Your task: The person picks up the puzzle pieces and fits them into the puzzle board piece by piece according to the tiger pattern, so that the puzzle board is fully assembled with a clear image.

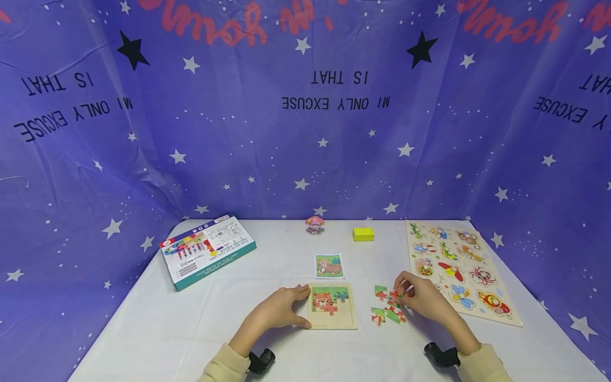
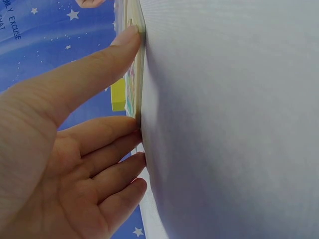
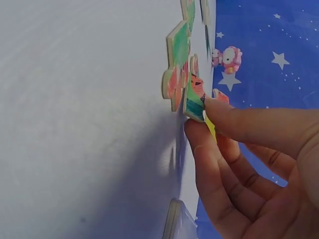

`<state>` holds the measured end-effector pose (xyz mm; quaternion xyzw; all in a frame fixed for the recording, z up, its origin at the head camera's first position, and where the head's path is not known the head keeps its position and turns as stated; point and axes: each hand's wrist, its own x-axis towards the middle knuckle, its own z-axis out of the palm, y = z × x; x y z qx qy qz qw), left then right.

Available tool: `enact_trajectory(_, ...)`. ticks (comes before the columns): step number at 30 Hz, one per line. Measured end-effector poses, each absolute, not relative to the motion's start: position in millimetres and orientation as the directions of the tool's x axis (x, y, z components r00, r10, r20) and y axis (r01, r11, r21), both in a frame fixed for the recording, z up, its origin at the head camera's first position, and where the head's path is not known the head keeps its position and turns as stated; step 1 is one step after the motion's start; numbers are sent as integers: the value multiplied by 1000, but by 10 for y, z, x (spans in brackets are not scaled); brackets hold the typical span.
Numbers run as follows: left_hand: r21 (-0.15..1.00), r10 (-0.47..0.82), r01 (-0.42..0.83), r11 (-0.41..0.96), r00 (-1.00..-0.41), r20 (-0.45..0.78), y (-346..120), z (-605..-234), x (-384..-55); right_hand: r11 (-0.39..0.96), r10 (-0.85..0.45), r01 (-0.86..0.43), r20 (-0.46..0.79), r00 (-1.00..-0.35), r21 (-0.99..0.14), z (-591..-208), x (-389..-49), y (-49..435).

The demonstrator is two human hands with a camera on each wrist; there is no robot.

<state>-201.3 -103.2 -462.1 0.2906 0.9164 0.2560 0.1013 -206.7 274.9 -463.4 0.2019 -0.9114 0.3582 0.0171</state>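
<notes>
A square wooden puzzle board lies at the front middle of the table, part of its tray filled with joined tiger pieces and a green-and-blue piece at the upper right. Along the board's left edge rests my left hand, thumb at the near corner and fingertips at the far one. My right hand pinches a green-and-red puzzle piece between thumb and fingertips, tilted up on edge. Around it several loose pieces lie right of the board, some overlapping.
Behind the board is a picture card. Farther back stand a pink figurine and a yellow block. A boxed toy set lies at the left, and a large insect peg board at the right, close to my right hand.
</notes>
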Motion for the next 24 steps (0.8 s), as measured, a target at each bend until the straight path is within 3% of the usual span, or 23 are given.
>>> enact_trajectory(24, 535, 577, 474, 700, -816, -33, -1022, -4620, -2001, 635, -356, -449, 278, -892, -628, -4653, -2065, 2644)
